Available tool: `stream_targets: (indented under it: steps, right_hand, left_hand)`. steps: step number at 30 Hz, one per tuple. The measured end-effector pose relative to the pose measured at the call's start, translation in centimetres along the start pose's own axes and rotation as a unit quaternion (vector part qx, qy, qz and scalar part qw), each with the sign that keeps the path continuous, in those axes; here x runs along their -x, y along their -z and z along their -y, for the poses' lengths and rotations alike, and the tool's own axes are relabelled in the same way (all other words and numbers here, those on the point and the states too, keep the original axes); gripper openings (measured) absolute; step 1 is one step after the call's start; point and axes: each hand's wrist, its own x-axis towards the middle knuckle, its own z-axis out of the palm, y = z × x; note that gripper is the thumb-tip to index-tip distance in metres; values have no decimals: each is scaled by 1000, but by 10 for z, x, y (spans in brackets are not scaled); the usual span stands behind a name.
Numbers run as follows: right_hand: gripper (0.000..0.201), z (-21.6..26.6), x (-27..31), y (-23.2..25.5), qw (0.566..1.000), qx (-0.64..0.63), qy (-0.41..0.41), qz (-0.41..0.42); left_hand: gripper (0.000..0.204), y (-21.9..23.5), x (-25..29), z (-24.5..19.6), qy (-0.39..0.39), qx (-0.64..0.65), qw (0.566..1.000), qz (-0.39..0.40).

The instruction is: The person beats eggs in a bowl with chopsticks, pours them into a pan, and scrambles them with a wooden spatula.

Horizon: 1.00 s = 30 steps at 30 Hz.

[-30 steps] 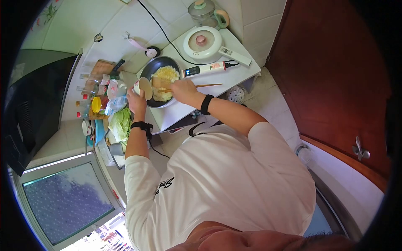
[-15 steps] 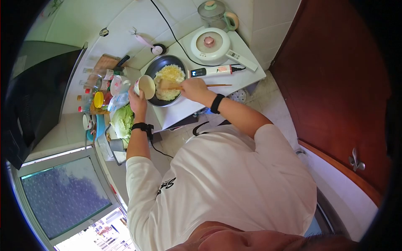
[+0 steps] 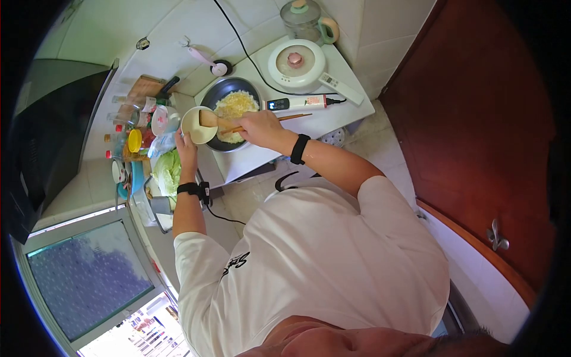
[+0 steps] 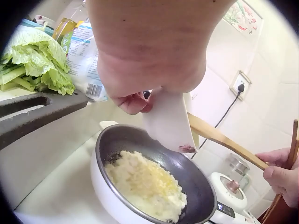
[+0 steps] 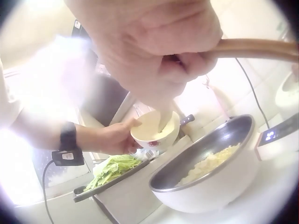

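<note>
My left hand grips a white bowl by its side, tilted at the left edge of the pan. With my right hand I hold a wooden spatula together with a pair of chopsticks. The spatula's flat head is inside the bowl. Below lies a dark-lined electric frying pan, white outside, holding a pale yellow, egg-like mass. In the right wrist view, the bowl shows a red mark on its outside.
Leafy greens lie on a grey-edged board left of the pan. Several bottles stand against the wall. A white lidded pot and a glass kettle stand to the right. A black cord runs behind the pan.
The spatula has moved left out of the pan and into the bowl. The bowl has shifted slightly left and down in the head view, with my left hand still holding it.
</note>
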Motion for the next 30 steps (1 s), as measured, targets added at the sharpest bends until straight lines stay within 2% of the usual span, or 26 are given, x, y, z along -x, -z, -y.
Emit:
stream_targets:
  steps: [4,6,7,9,10,13,16,18,22,24,28,30]
  right_hand:
    - [19,9,-6,5,999,-47,-12,-4]
    - [18,12,-8,15,996,-53,-32,60]
    - [18,7,-8,17,996,-53,-30,63]
    - [17,-4,-11,21,994,65,-7,93]
    - [17,-3,-11,19,993,64,-6,95]
    - [15,-2,-10,14,998,-2,17,59]
    - [13,-9,-9,14,998,22,35,56]
    - [13,-15,-5,22,992,98,45,63]
    - [14,-12,-5,1,994,90,39,50]
    - [13,-9,-3,-10,992,96,76,40]
    - [13,-24,3,-3,991,109,33,64]
    - [15,-25,4,1,994,98,15,34]
  left_hand:
    - [35,-7,7,-7,-9,-11,1000,1]
    - [36,-8,6,-3,-20,-5,1000,19]
    - [36,-6,2,6,-18,-4,1000,17]
    - [40,-4,-3,14,-95,-29,995,4]
    - [40,-4,-1,14,-93,-29,995,2]
    - [41,-5,0,9,-77,-71,994,9]
    - [39,-8,0,4,-117,-99,988,1]
    - [39,-11,2,4,-142,-110,984,5]
    - [45,-22,-3,-3,-117,-160,980,-26]
    - [49,-25,-2,-7,-104,-230,967,-24]
    - [46,-26,0,-8,-135,-302,943,-34]
    - [45,-28,4,-10,-122,-306,943,-42]
